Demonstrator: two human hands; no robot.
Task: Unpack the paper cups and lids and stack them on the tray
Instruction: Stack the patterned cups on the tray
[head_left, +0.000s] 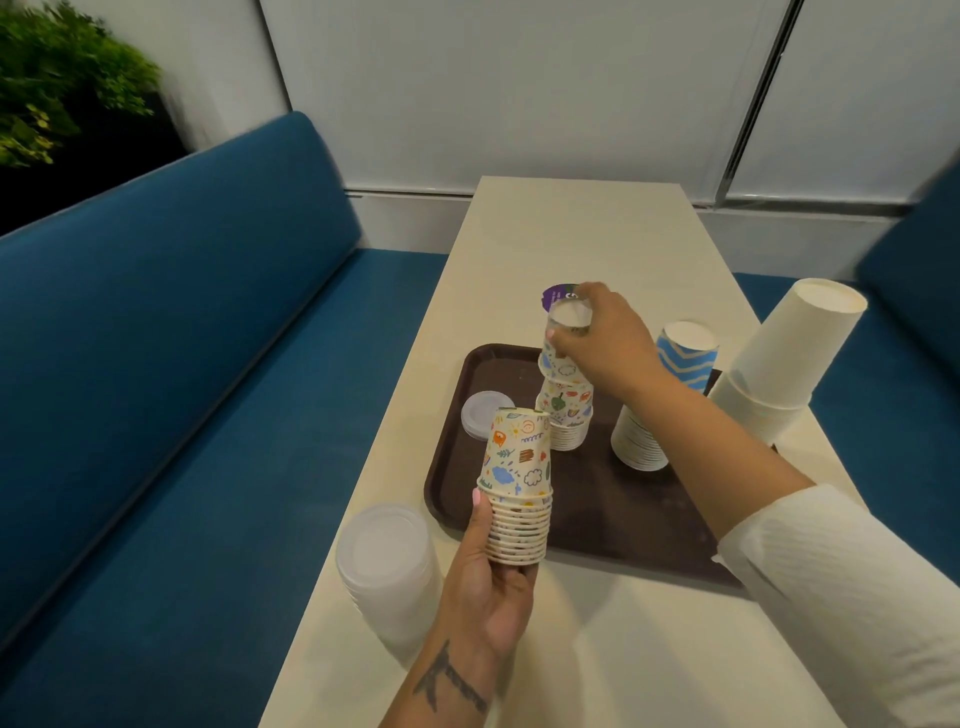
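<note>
Fingers (563, 340) of the right hand (610, 343) curl round the top cup (566, 332) of an inverted patterned stack (563, 410) that stands on the brown tray (597, 509), the thumb on the near side; the hand covers the cup's far side, and a purple disc (558, 295) behind it is only partly seen, its print unreadable. The right arm reaches in from the lower right in a white ribbed sleeve (841, 582), the wrist bent down over the stack.

The left hand (488, 587) rises from the bottom edge, a tattoo on the forearm, and grips the lower rims of a second inverted patterned stack, the held stack (517, 483), above the tray's near-left corner; its fingertips are hidden behind the cups, and only the thumb shows along the left side.

A small pile of lids (480, 415) lies on the tray, partly behind the held stack. A white cup stack (639, 441) stands on the tray to the right, its top hidden by the right forearm, with a blue-striped cup (685, 358) beyond. A taller lid stack (389, 566) sits on the worktop (587, 234) at its left edge, blurred. Large white cups (784, 358) stand at the right edge.
</note>
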